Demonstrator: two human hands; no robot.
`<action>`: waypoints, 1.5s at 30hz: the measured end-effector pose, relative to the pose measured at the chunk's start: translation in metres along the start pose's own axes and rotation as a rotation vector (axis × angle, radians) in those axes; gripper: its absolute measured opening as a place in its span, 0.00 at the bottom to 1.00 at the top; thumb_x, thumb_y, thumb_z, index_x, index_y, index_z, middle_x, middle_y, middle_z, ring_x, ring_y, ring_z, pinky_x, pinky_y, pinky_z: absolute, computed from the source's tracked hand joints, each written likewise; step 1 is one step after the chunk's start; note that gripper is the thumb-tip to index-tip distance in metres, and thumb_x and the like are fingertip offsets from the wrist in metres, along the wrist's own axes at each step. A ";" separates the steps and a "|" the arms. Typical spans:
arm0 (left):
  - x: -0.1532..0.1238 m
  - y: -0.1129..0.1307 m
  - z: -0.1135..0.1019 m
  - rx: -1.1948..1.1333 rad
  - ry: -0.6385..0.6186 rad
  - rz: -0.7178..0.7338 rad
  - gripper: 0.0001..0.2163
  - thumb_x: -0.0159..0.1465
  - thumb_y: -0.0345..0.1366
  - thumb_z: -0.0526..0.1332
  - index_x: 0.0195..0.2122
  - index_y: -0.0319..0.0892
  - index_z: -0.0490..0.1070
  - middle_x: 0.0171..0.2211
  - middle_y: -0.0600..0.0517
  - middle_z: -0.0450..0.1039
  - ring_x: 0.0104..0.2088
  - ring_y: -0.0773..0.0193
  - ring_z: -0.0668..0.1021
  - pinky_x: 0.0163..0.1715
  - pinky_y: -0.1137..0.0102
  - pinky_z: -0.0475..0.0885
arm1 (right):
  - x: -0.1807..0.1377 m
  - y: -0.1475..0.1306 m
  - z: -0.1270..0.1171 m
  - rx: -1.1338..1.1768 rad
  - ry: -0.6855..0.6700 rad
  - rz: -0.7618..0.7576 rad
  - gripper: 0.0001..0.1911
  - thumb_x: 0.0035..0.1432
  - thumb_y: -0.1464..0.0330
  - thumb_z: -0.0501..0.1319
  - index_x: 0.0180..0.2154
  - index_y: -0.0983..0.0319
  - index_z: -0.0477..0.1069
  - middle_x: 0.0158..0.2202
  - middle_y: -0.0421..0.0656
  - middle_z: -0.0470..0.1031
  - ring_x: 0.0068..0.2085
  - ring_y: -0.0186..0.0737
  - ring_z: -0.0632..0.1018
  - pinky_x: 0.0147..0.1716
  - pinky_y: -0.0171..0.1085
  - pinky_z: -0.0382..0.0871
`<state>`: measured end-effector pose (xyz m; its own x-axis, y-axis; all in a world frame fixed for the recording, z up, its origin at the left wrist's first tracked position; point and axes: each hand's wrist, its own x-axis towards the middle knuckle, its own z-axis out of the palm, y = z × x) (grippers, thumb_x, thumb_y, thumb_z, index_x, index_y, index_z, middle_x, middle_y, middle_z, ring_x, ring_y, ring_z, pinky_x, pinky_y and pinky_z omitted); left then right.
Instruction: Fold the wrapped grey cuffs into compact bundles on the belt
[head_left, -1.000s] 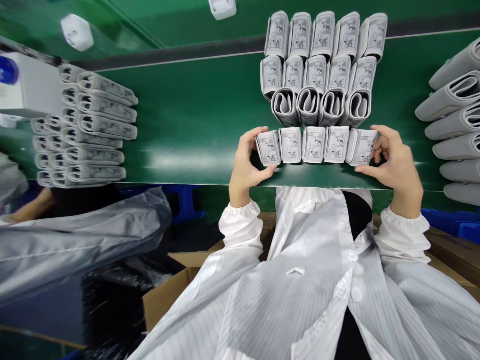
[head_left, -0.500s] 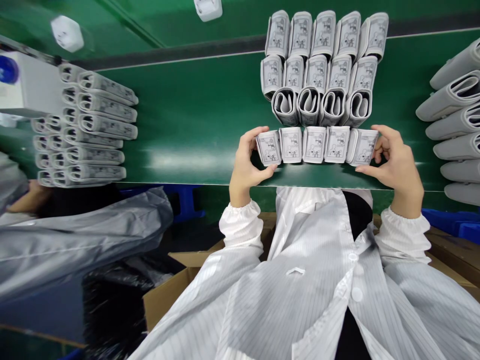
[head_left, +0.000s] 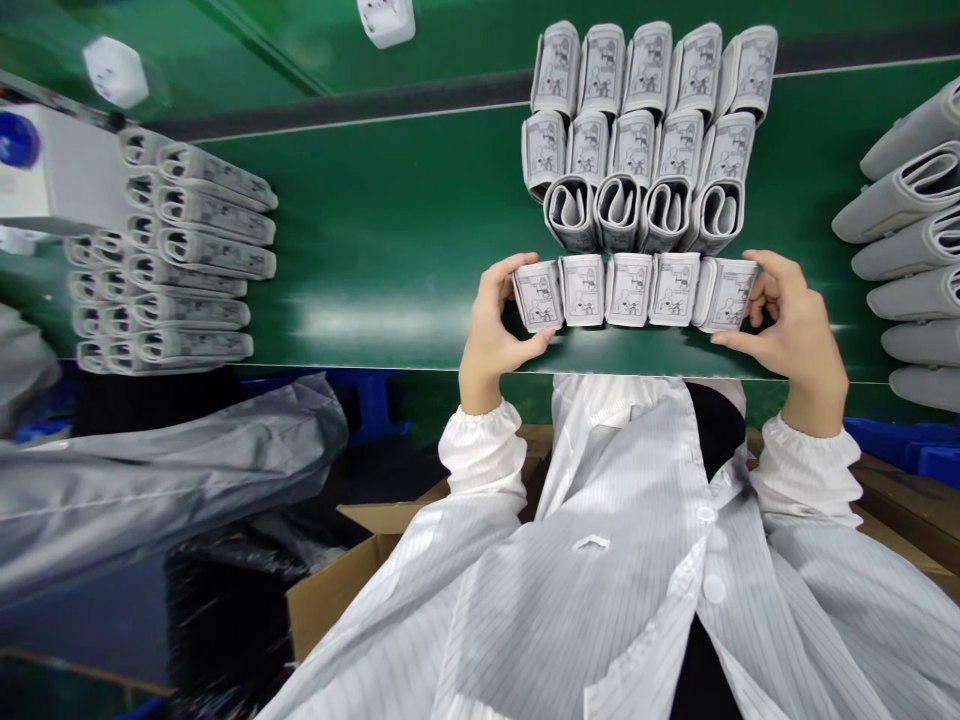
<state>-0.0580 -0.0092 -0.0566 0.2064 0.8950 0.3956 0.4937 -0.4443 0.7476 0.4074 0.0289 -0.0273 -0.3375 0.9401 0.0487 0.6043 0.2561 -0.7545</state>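
Note:
A row of several rolled grey cuffs [head_left: 634, 290] with printed labels lies side by side near the front edge of the green belt [head_left: 390, 250]. My left hand [head_left: 491, 335] grips the left end of the row, thumb under, fingers over the top. At the other end my right hand [head_left: 791, 330] pinches the row in the same way. Both hands press the row together between them. Just behind it stands a stack of more rolled cuffs [head_left: 645, 130] in tidy rows.
Stacked grey cuffs [head_left: 180, 260] lie at the belt's left, more cuffs [head_left: 915, 240] at the right edge. White plugs [head_left: 386, 18] ride on the far belt. An open cardboard box [head_left: 352, 570] and a grey plastic bag [head_left: 150, 480] sit below the belt's edge.
My hands and the row of cuffs have stayed still. The white plugs on the far belt have drifted left. A person's arm at the far left has gone out of view.

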 end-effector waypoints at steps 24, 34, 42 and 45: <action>0.000 -0.002 0.001 0.008 0.009 -0.005 0.47 0.67 0.68 0.75 0.80 0.59 0.59 0.75 0.41 0.70 0.74 0.35 0.80 0.72 0.38 0.83 | -0.001 -0.002 0.002 -0.009 0.031 -0.018 0.60 0.54 0.27 0.77 0.76 0.48 0.66 0.42 0.45 0.81 0.45 0.63 0.88 0.49 0.63 0.88; -0.002 -0.002 0.001 0.010 0.004 -0.024 0.48 0.67 0.69 0.74 0.81 0.60 0.58 0.76 0.41 0.69 0.76 0.34 0.79 0.74 0.37 0.81 | -0.001 0.000 0.001 0.009 0.005 -0.006 0.61 0.53 0.28 0.79 0.77 0.48 0.66 0.45 0.46 0.82 0.49 0.65 0.88 0.51 0.65 0.88; -0.001 0.000 0.002 0.019 0.005 -0.019 0.47 0.67 0.69 0.74 0.81 0.60 0.58 0.76 0.41 0.69 0.76 0.34 0.78 0.74 0.38 0.81 | 0.000 0.001 0.002 0.008 0.016 -0.021 0.61 0.53 0.29 0.79 0.77 0.48 0.66 0.44 0.46 0.82 0.48 0.66 0.89 0.50 0.65 0.88; -0.001 0.000 0.002 0.022 0.013 -0.009 0.47 0.67 0.70 0.73 0.80 0.60 0.58 0.75 0.41 0.70 0.75 0.35 0.79 0.73 0.38 0.82 | 0.000 0.001 0.001 -0.001 0.013 -0.026 0.61 0.53 0.29 0.78 0.77 0.47 0.66 0.43 0.45 0.82 0.48 0.66 0.89 0.50 0.65 0.88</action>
<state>-0.0567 -0.0097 -0.0580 0.1912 0.8983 0.3955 0.5138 -0.4349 0.7395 0.4074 0.0286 -0.0289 -0.3438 0.9359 0.0772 0.5959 0.2810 -0.7523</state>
